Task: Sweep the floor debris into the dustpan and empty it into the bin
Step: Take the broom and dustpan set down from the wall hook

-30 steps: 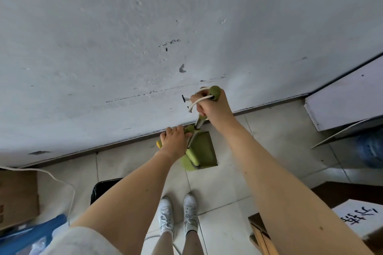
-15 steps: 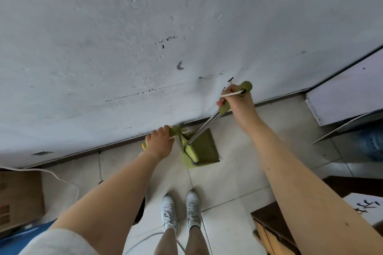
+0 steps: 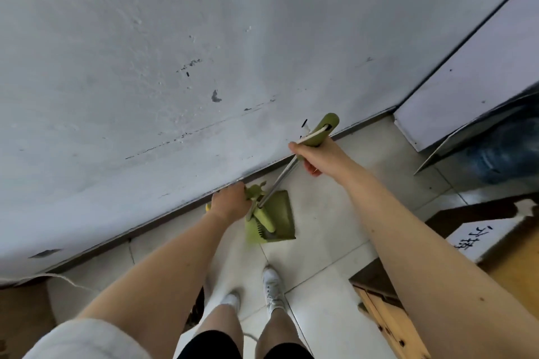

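Observation:
A green dustpan (image 3: 280,214) stands on the tiled floor close to the white wall, just ahead of my feet. My left hand (image 3: 229,202) grips the green top of its handle. A green broom (image 3: 262,217) has its head inside the pan, its metal shaft slanting up to the right. My right hand (image 3: 316,156) grips the broom's green handle end (image 3: 325,130), where a white loop hangs. No debris shows on the floor. The black bin (image 3: 196,310) is mostly hidden behind my left arm.
A white wall (image 3: 204,52) with a dark skirting runs across the view. Wooden furniture (image 3: 388,315) and a white labelled box (image 3: 481,234) sit at the right. A white panel (image 3: 478,73) and a blue water bottle (image 3: 501,151) are at far right; a cable (image 3: 58,280) trails at left.
My right hand has swung the broom handle out to the right and upward, away from my left hand. The broom head stays in the dustpan, which my left hand keeps holding.

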